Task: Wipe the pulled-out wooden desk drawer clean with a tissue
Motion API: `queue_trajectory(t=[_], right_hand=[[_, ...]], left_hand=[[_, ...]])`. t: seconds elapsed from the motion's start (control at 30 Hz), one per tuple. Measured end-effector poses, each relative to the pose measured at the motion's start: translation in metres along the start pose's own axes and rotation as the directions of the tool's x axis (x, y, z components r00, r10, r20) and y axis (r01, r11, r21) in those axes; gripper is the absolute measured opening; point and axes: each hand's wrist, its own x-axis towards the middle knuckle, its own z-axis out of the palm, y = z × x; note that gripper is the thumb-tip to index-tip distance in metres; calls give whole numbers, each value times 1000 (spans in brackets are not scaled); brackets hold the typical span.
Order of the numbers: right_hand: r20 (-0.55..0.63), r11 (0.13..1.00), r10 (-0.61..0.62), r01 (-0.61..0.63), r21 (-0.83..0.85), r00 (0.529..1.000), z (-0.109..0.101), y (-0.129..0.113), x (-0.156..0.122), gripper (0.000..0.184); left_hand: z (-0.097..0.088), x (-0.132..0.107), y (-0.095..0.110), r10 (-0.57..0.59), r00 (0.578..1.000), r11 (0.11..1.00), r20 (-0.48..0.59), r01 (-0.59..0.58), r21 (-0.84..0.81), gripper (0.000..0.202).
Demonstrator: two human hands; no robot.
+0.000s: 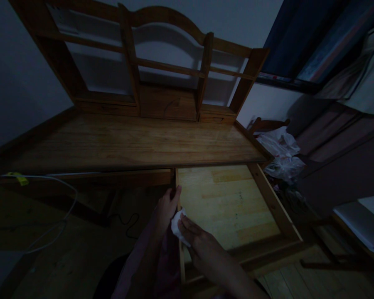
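Observation:
A wooden drawer (224, 203) is pulled out from the right half of the desk (162, 139); only pale boards show inside it. My left hand (167, 206) grips the drawer's left side wall, with its thumb over the top edge and the other fingers mostly hidden. Just nearer to me, my right hand (201, 243) presses a crumpled white cloth (178, 227) onto that same side wall. The fingers of my right hand are closed over the cloth, which folds around the wall's top edge.
A wooden shelf unit (168, 72) stands on the back of the desk. White cable (71, 207) with a yellow tag (18, 178) hangs at left. Plastic bags (279, 143) lie right of the desk. A laptop-like flat object (361, 220) rests at far right.

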Motion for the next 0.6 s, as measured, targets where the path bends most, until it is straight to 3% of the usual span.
queue_trajectory(t=[0.27,0.6], right_hand=[[7,1000,5,-4,-24,1000,6,5,-1,85],[0,1000,6,-6,-18,1000,3,3,-2,87]], left_hand=[[1,4,-3,9,1000,1000,11,-9,8,79],[1,3,-3,22,1000,999,20,-22,-26,83]])
